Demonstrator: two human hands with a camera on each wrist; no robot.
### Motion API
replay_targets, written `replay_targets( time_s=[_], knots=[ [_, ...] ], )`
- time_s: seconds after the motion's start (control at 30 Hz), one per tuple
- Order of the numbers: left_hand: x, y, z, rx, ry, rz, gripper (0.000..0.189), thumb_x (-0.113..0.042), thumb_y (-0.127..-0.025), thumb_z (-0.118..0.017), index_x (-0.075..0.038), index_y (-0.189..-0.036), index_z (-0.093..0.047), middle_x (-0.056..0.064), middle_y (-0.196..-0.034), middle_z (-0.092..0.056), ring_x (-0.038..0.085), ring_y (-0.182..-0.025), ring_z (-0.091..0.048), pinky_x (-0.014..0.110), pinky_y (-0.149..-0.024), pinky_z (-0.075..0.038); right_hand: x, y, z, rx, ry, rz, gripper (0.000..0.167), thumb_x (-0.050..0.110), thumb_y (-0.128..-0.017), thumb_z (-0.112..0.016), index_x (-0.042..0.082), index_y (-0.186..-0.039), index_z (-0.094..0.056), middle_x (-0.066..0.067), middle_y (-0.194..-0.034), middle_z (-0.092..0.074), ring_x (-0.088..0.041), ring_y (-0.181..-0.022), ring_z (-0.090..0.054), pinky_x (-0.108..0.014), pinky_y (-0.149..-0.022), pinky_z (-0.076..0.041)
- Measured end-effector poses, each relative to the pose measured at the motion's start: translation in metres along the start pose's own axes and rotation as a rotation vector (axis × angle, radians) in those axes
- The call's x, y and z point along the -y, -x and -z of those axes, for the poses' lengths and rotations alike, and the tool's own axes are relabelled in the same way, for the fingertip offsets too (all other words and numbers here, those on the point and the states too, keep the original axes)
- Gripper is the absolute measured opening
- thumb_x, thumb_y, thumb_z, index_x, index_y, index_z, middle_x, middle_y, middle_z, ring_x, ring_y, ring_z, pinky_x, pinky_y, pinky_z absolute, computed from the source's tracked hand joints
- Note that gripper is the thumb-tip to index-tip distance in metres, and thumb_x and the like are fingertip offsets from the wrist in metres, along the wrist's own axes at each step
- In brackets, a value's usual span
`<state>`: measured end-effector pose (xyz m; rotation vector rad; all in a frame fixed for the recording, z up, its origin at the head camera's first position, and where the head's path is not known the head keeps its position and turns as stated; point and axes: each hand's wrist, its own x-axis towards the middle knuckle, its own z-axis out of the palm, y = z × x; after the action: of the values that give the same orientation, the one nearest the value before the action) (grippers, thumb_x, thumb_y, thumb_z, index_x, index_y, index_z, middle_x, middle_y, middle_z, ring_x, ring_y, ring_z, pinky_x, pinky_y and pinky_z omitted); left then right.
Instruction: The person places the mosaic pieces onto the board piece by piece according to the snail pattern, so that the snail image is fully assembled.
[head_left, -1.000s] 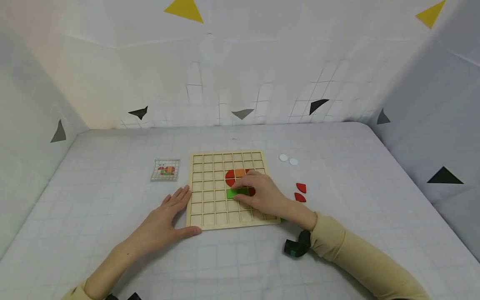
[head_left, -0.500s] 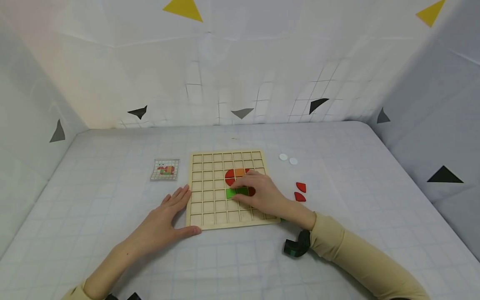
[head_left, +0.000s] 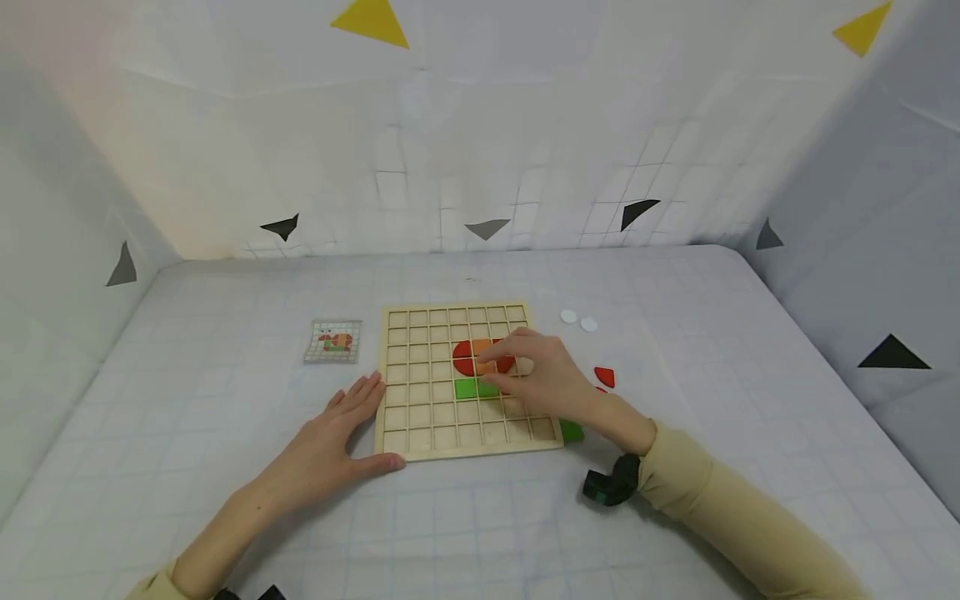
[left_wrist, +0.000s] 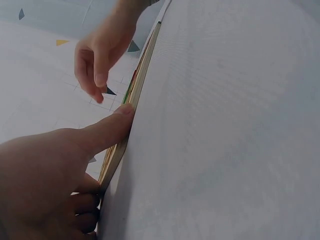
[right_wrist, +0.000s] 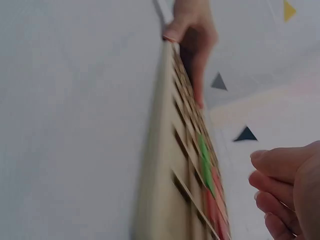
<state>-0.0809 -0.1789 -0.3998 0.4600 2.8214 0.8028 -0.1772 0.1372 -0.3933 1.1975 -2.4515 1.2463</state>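
A wooden grid board [head_left: 408, 417] lies on the table, with red quarter-round pieces [head_left: 463, 358], orange squares [head_left: 481, 345] and two green squares [head_left: 466, 389] set side by side in its cells. My left hand [head_left: 322, 450] touches the board's left side with straight fingers, its thumb [left_wrist: 112, 130] against the front edge. Above the board's right half hovers my right hand [head_left: 551, 375], fingers loosely bent. Nothing shows between its thumb and fingers in the right wrist view, where the hand [right_wrist: 290, 185] is apart from the board. It hides some cells from the head camera.
A small picture card [head_left: 333, 342] lies left of the board. To the right are two white discs [head_left: 568, 317], loose red quarter-rounds [head_left: 604, 377] and a green piece [head_left: 572, 430] by the board's right edge. White cloth walls [head_left: 480, 125] surround the table.
My right hand has moved off the light green square, up and slightly right, uncovering both green squares and more of the green piece beside the board. My left hand keeps its place.
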Motion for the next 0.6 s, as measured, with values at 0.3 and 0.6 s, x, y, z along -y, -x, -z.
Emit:
replay_targets(
  time_s=[0.3,0.6],
  knots=[
    [-0.001,0.001,0.001,0.000,-0.003,-0.001,0.108,-0.067,-0.079,-0.071,-0.008,-0.158,-0.028,0.004,-0.167,-0.019,0.030,-0.154,-0.018,0.056,-0.125,-0.018,-0.022,0.039,0.068,-0.032,0.101,-0.239,0.022,0.016,-0.087,-0.078,0.020,-0.108,-0.077,0.006,-0.104,-0.073,-0.014,-0.098,-0.063,-0.049,-0.094,-0.051],
    [-0.001,0.001,0.000,0.002,-0.002,-0.002,0.107,-0.068,-0.079,-0.071,-0.009,-0.158,-0.028,0.004,-0.167,-0.019,0.031,-0.154,-0.018,0.057,-0.124,-0.019,-0.030,0.081,0.095,-0.066,0.154,-0.334,0.026,0.005,-0.085,-0.079,0.018,-0.108,-0.076,0.003,-0.103,-0.074,-0.017,-0.098,-0.064,-0.035,-0.089,-0.051]
  ],
)
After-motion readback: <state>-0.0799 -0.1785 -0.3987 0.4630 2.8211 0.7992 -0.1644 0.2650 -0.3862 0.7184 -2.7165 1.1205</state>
